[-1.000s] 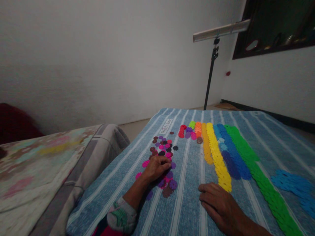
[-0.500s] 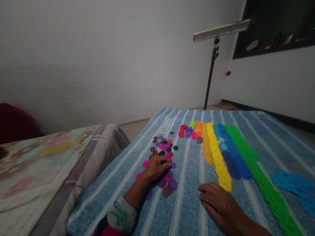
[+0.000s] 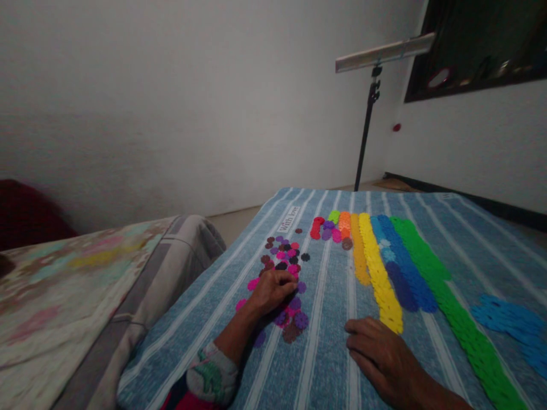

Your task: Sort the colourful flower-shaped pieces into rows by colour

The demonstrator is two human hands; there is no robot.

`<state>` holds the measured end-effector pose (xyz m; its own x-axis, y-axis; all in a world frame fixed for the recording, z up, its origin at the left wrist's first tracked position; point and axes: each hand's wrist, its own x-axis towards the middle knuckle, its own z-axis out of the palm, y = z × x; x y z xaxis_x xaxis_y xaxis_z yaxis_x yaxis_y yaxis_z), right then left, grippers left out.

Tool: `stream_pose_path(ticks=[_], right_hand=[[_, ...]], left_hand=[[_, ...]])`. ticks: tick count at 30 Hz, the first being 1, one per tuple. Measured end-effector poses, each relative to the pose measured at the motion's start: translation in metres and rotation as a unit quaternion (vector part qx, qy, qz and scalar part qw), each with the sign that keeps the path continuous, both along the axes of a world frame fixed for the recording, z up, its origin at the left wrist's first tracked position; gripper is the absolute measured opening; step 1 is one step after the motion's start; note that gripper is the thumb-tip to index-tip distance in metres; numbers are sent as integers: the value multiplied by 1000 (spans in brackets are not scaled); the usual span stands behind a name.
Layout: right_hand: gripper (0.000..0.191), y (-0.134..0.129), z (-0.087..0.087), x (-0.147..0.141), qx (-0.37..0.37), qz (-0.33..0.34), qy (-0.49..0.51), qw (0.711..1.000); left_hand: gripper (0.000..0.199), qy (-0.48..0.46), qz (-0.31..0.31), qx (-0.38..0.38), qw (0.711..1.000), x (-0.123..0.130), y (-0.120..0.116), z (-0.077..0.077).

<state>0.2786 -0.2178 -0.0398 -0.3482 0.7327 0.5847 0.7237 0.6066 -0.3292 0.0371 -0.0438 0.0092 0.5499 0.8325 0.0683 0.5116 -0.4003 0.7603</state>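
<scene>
My left hand rests over a loose pile of small flower-shaped discs in pink, purple, brown and black. Its thumb and fingers are pinched together at the pile's right side; what is between them is hidden. Flat on the striped blue cloth lies my right hand, its fingers loosely bent, thumb apart, holding nothing visible. Just beyond it ends a long row of yellow discs. Short clusters of red discs and orange discs sit farther back.
Right of the yellow row run an amber row's neighbours: blue discs and a long green row. Light blue discs lie at far right. A bed or couch cover is at left. Behind the cloth stands a lamp on a pole.
</scene>
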Motion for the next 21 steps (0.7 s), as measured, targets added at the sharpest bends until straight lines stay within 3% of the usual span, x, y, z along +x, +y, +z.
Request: stream_pose_path(ticks=[21], right_hand=[[20,-1,3,0,-2,0,-12,1000]], left_hand=[[21,0,13,12,1000,-3,2,-4]])
